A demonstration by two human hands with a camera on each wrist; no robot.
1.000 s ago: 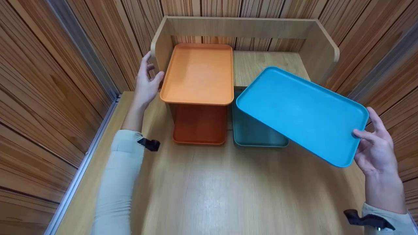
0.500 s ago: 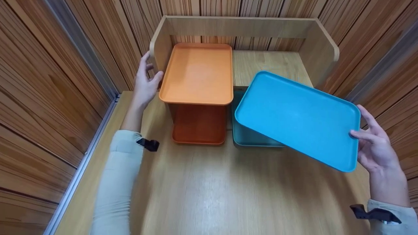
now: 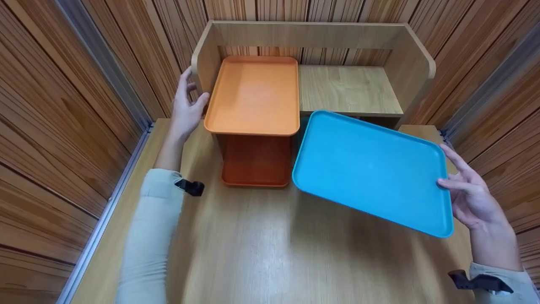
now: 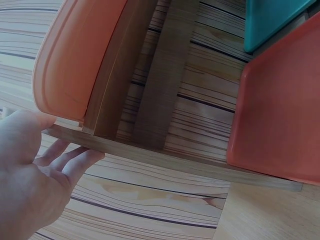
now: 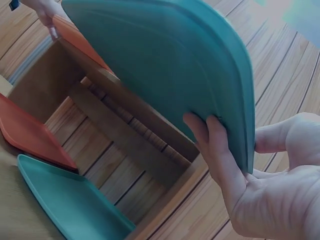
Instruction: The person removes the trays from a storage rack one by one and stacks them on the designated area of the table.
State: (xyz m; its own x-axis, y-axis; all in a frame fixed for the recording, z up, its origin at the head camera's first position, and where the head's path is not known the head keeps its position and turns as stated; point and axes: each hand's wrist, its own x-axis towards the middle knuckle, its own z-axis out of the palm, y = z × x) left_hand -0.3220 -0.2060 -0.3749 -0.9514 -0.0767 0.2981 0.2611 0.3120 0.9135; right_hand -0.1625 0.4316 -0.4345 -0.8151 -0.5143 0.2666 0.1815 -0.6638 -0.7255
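My right hand (image 3: 474,194) pinches the right end of a blue tray (image 3: 371,171), thumb on its upper face and fingers beneath. The tray is held tilted in front of the wooden shelf (image 3: 310,33); its underside shows in the right wrist view. At the shelf's left side panel (image 3: 206,71), my left hand (image 3: 186,107) holds the edge, thumb on one side and fingers on the other. Beside that panel, an orange tray (image 3: 255,95) lies on the upper board, overhanging its front. Below it sits a red-orange tray (image 3: 257,162). A teal tray (image 5: 75,200) on the lower level is mostly hidden in the head view.
The upper board's right half (image 3: 348,88) shows bare wood. The shelf stands on a wooden tabletop (image 3: 253,249) against wood-patterned walls (image 3: 55,105). A metal strip (image 3: 114,198) runs along the table's left edge.
My right hand has brought the blue tray left and nearer to me, and the tray now covers the teal tray below. The left hand stays at the shelf's side panel.
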